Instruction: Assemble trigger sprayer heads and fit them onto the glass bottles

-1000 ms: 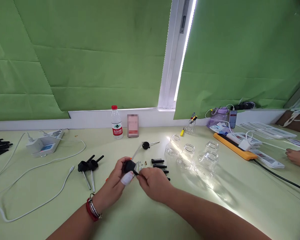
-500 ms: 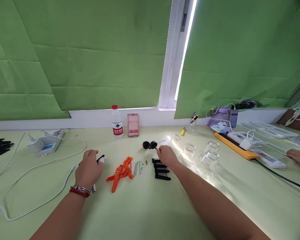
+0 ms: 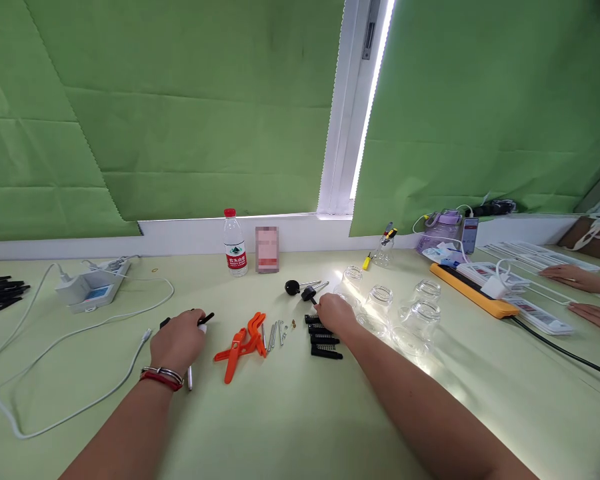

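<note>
My right hand point(image 3: 336, 312) is closed in a pinch on the stem of a black round-headed part point(image 3: 308, 294). Beside that head lies a similar black round part point(image 3: 292, 287), with thin metal rods behind. Under my right hand sit several black pieces with springs point(image 3: 325, 339). My left hand point(image 3: 179, 341) has its fingers curled round a slim black part point(image 3: 207, 319), largely hidden by the hand. A metal rod point(image 3: 190, 379) shows beside the left wrist. Between my hands lie orange clamp pieces point(image 3: 236, 353), several screws point(image 3: 273, 337) and small brass bits point(image 3: 293, 325).
Clear glass jars point(image 3: 379, 307) stand right of my right hand. Behind are a water bottle point(image 3: 236, 250) and a pink box point(image 3: 267, 250). A white cable point(image 3: 80, 413) loops at left. Farther right are an orange power strip point(image 3: 473, 292) and another person's hands point(image 3: 573, 275).
My right hand has drawn the black round-headed part slightly downward, tilting its head. My left hand has lowered a little, and its fingers have shifted. A second hand of the other person has appeared at right.
</note>
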Action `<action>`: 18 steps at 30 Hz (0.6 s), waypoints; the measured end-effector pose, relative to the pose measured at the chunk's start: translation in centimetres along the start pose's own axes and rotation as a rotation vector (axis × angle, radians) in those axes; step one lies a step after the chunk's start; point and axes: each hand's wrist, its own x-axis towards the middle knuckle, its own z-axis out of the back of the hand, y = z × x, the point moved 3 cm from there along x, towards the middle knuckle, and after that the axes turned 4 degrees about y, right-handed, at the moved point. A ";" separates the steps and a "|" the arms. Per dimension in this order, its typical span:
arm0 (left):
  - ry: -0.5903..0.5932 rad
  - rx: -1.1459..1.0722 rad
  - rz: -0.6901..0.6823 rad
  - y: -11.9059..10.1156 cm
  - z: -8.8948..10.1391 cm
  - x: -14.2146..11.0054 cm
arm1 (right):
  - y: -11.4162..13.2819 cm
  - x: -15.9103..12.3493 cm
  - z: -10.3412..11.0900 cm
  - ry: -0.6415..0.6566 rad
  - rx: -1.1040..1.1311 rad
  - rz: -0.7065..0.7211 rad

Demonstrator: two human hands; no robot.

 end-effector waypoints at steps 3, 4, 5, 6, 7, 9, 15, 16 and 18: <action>-0.008 0.016 0.011 -0.4 0.7 -0.4 | 0.5 -0.4 0.7 -0.032 -0.022 0.019; -0.027 0.016 0.014 -0.5 1.0 -0.6 | 0.8 -0.7 0.9 -0.044 -0.026 0.031; -0.059 0.011 0.016 -0.7 1.4 -0.8 | 1.2 -1.0 1.2 -0.055 -0.027 0.046; -0.099 0.000 0.012 -0.9 1.8 -1.1 | 1.6 -1.4 1.4 -0.063 -0.025 0.064; -0.148 -0.014 0.006 -1.0 2.3 -1.4 | 2.1 -1.9 1.6 -0.069 -0.021 0.084; -0.275 -0.044 -0.022 -1.4 3.0 -2.2 | 3.1 -3.0 1.9 -0.076 -0.008 0.123; -0.773 -0.268 -0.440 -3.1 3.8 -5.0 | 5.1 -6.9 2.2 -0.025 0.063 0.252; -0.781 -0.308 -0.539 -3.5 3.7 -5.4 | 5.3 -7.5 2.2 0.010 0.133 0.289; -0.775 -0.355 -0.667 -4.2 3.5 -6.2 | 5.7 -8.7 1.8 0.152 0.391 0.357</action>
